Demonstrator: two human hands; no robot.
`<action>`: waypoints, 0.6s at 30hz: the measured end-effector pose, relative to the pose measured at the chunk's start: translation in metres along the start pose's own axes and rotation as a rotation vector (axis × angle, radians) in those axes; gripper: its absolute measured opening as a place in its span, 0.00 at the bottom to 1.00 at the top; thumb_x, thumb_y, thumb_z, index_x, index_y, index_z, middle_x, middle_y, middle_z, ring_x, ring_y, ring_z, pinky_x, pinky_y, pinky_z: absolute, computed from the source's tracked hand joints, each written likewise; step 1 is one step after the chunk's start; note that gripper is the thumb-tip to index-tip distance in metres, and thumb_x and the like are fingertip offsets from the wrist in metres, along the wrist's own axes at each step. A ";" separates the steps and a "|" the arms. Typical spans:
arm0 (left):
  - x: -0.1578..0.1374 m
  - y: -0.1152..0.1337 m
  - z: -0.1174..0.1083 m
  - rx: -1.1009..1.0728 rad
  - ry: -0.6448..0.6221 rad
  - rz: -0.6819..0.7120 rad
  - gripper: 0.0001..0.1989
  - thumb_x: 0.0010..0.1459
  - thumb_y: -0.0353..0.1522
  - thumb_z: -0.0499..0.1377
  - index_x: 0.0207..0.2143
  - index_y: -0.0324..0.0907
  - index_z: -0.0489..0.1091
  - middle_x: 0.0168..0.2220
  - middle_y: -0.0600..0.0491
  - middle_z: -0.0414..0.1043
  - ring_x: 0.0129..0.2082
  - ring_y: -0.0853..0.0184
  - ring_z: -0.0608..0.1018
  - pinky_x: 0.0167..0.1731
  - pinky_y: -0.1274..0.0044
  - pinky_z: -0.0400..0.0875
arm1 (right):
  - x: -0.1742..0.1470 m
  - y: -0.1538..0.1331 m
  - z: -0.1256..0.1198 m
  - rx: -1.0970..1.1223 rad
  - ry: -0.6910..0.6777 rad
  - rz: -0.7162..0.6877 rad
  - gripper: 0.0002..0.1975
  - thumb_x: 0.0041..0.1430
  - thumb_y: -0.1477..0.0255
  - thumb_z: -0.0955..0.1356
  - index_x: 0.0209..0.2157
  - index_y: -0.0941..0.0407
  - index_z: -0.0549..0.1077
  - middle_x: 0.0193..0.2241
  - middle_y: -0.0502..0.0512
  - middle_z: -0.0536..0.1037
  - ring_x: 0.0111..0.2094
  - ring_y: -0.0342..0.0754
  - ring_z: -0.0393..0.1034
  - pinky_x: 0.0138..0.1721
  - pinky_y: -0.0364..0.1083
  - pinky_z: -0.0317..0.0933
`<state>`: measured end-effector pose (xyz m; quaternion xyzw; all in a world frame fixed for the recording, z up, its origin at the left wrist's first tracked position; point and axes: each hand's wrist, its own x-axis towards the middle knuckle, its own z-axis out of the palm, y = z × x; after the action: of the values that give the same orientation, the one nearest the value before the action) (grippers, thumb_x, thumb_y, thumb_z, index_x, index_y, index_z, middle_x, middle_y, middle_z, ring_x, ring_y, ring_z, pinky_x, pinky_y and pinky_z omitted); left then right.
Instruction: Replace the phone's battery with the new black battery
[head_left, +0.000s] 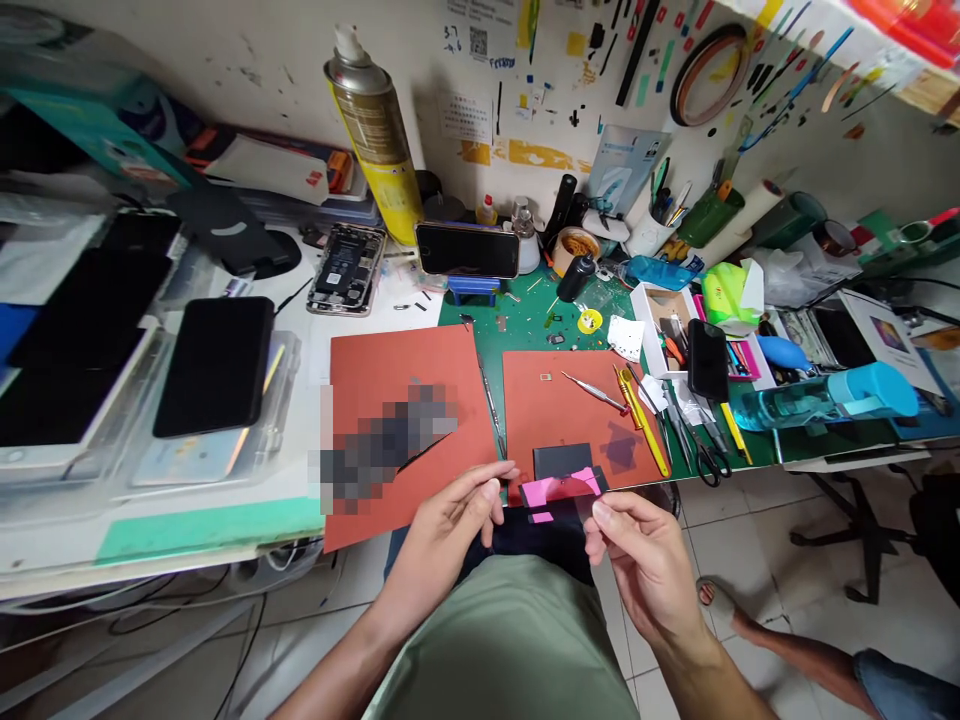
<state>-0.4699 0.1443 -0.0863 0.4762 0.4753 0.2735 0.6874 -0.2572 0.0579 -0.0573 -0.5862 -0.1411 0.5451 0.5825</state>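
Between the thumb and fingers of my right hand [641, 550] is a thin pink-and-black adhesive film [559, 487], held at its right end over the mat's front edge. My left hand [457, 510] is just left of the film, apart from it. Its thumb meets the curled fingers; whether anything is between them is hidden. Behind the film, a flat black rectangular piece [562, 461] lies on the right reddish-brown mat [536, 400]. A dark shape [390, 440], blurred by pixelation, lies on the left reddish-brown mat [405, 355].
A metal tool [491, 390] lies between the mats. Right are a screwdriver [596, 391], yellow tool [641, 420], scissors [709, 455] and blue bottle [825, 397]. An opened phone [346, 268], propped phone [469, 250] and spray can [379, 140] stand behind. Another person's leg [795, 645] shows at right.
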 end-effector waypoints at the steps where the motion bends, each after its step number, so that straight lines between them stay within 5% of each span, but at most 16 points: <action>1: 0.002 0.003 0.000 0.008 -0.017 0.003 0.27 0.68 0.54 0.61 0.54 0.44 0.81 0.39 0.50 0.79 0.27 0.69 0.71 0.34 0.74 0.72 | -0.002 -0.001 -0.001 -0.007 -0.013 0.009 0.13 0.52 0.63 0.83 0.32 0.56 0.87 0.23 0.56 0.84 0.20 0.44 0.75 0.24 0.43 0.72; 7: 0.015 0.020 0.001 0.030 -0.180 0.020 0.26 0.67 0.56 0.62 0.42 0.42 0.83 0.35 0.51 0.76 0.26 0.70 0.67 0.26 0.77 0.64 | -0.005 -0.006 -0.008 -0.011 -0.025 0.020 0.11 0.52 0.64 0.83 0.34 0.56 0.87 0.24 0.56 0.84 0.20 0.44 0.74 0.23 0.43 0.71; 13: 0.021 0.026 0.001 0.002 -0.222 0.047 0.21 0.63 0.51 0.67 0.35 0.42 0.79 0.35 0.51 0.76 0.35 0.64 0.76 0.39 0.74 0.71 | -0.002 -0.005 -0.009 -0.003 0.006 0.032 0.13 0.50 0.64 0.84 0.33 0.56 0.87 0.23 0.56 0.84 0.20 0.44 0.74 0.23 0.43 0.70; 18: 0.024 0.023 -0.001 0.152 -0.202 0.007 0.19 0.65 0.49 0.65 0.33 0.43 0.77 0.34 0.52 0.74 0.35 0.64 0.76 0.37 0.75 0.69 | -0.007 0.011 -0.012 -0.002 0.064 0.051 0.14 0.49 0.62 0.85 0.33 0.55 0.87 0.25 0.56 0.85 0.22 0.44 0.76 0.27 0.43 0.72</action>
<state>-0.4593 0.1736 -0.0746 0.5537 0.4214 0.1896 0.6927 -0.2554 0.0432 -0.0666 -0.6072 -0.1080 0.5405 0.5722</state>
